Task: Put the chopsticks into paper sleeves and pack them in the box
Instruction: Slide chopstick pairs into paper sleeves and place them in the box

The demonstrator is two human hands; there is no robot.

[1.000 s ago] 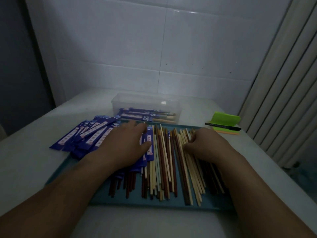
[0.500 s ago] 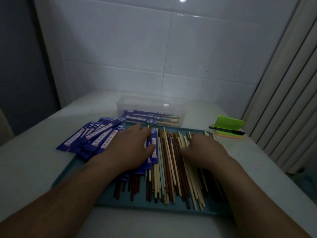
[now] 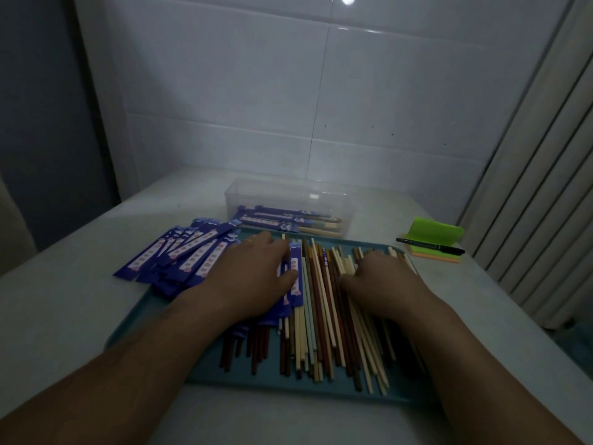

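Both arms are out over the teal tray (image 3: 272, 385) in the middle of the tabletop (image 3: 64, 300). The left grip (image 3: 253, 277) lies palm down, fingers stretched flat and released, pressing on some blue paper sleeves (image 3: 189, 252) at the tray's left side, with the thumb resting against one sleeve. More sleeves fan out to the left, spilling over the tray's rim onto the tabletop.

The right grip (image 3: 382, 277) sits on the loose chopsticks (image 3: 321, 316), knuckles up and fingers curled down among the sticks. I can't tell from here whether it is grasping one or only touching them. The chopsticks, pale, brown and reddish, lie side by side across the tray, running from its far edge towards the person.

Just behind the tray stands the clear plastic box (image 3: 288, 194), with a few sleeved chopsticks (image 3: 282, 220) lying inside. Off to the right, a black pen (image 3: 430, 245) rests across a green pad of sticky notes (image 3: 436, 232), well apart from the grips
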